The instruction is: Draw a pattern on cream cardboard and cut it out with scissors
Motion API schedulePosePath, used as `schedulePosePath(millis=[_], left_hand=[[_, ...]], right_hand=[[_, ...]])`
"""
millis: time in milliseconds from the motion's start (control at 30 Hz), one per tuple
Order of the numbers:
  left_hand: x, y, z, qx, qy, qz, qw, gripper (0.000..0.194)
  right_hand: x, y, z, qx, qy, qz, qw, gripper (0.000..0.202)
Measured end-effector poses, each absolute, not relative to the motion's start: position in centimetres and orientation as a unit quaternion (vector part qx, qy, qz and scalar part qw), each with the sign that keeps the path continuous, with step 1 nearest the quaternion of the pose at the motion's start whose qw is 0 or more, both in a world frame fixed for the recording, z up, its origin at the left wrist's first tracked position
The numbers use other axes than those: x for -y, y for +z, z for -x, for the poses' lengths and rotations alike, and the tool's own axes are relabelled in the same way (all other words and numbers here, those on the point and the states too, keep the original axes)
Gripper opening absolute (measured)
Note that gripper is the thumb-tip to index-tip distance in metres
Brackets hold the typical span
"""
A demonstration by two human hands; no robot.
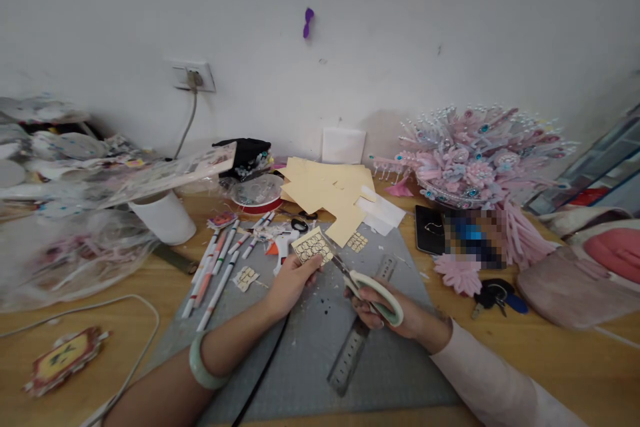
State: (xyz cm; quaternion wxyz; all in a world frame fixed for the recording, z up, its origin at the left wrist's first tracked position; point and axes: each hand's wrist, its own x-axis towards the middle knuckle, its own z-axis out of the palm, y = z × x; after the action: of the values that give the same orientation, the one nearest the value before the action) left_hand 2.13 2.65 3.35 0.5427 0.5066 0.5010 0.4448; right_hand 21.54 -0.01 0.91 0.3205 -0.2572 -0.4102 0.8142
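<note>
A yellow paper piece with a drawn black pattern [312, 247] is pinched in my left hand [296, 282], above the grey cutting mat. My right hand [379, 309] has its fingers through the handles of white-handled scissors [377, 293]. The scissor blades point up and left, their tips close to the right edge of the paper. Two smaller patterned pieces lie on the mat, one [357, 241] behind the blades and one [247, 278] left of my left hand. A metal ruler [345, 361] lies partly under my right hand.
Several markers [219, 293] lie at the left of the mat [385, 373], near a white glue gun [283, 248]. Yellow sheets [325, 188] lie behind. A pink beaded headdress [470, 167], keys [495, 296] and a pink bag [575, 283] are at the right; a white cup [165, 217] stands left.
</note>
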Motion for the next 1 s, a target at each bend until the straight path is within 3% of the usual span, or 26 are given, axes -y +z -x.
schedulePosePath(millis=[667, 1000], left_hand=[[-2.75, 3.11, -2.04, -0.498, 0.472, -0.497, 0.532, 0.039], [-3.01, 2.49, -2.00, -0.485, 0.478, -0.500, 0.535, 0.036]], right_hand=[[0.02, 0.97, -21.64, 0.400, 0.826, 0.248, 0.311, 0.035], [-0.06, 0.53, -21.71, 0.417, 0.814, 0.261, 0.308, 0.027]])
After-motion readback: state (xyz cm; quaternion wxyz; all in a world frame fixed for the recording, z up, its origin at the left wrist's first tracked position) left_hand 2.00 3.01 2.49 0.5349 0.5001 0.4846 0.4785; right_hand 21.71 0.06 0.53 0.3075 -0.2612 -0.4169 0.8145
